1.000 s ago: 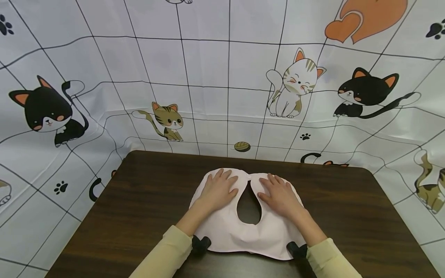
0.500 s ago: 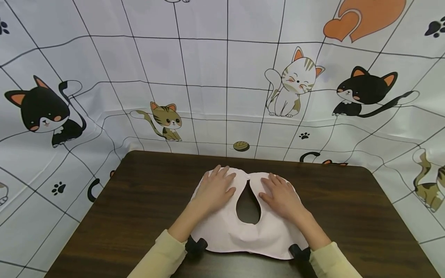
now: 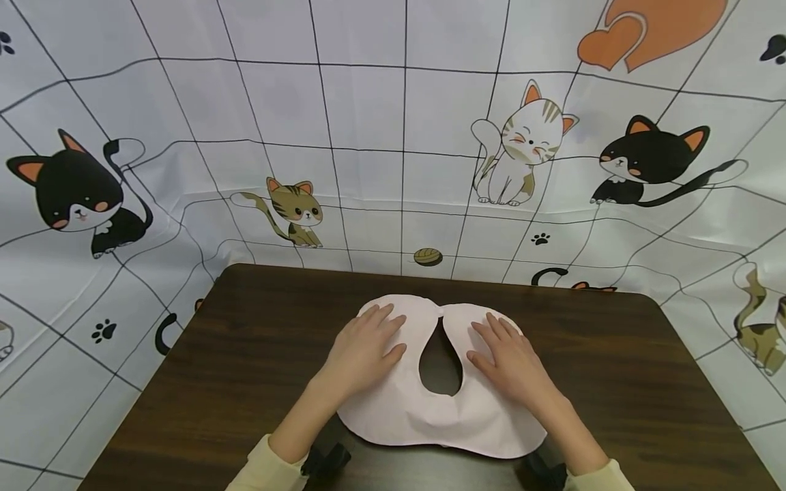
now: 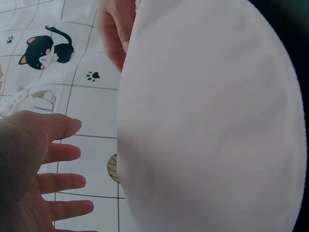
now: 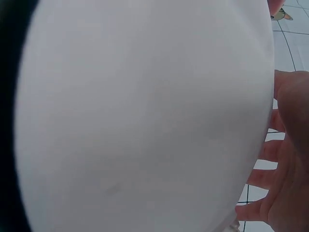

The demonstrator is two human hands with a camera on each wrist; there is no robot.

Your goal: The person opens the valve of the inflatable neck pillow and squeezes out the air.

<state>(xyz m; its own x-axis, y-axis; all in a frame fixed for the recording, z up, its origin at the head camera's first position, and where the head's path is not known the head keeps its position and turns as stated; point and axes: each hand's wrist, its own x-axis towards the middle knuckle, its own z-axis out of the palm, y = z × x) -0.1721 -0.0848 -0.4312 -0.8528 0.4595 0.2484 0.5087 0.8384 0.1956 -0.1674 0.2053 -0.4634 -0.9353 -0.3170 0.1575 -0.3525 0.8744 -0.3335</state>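
A pale pink neck pillow point(image 3: 430, 416) lies on the dark wooden table with its two lobes pointing away from me and a teardrop hole in the middle. My left hand point(image 3: 362, 348) is over the left lobe with fingers straight and spread. In the left wrist view, background shows between the left hand point(image 4: 29, 169) and the pillow point(image 4: 207, 116). Over the right lobe is my right hand point(image 3: 510, 358), its fingers extended too. The right wrist view has the right hand point(image 5: 285, 159) beyond the pillow's curved edge, fingertips partly hidden by the fabric.
The brown table point(image 3: 626, 382) extends to both sides of the pillow. Behind it hangs a white grid-patterned curtain point(image 3: 368, 102) printed with cartoon cats. Black wrist cameras point(image 3: 325, 460) sit near the sleeves.
My left hand has drawn back and outward from the left lobe. The right hand has shifted slightly outward. Both wrists have moved away from the pillow, which stays in place.
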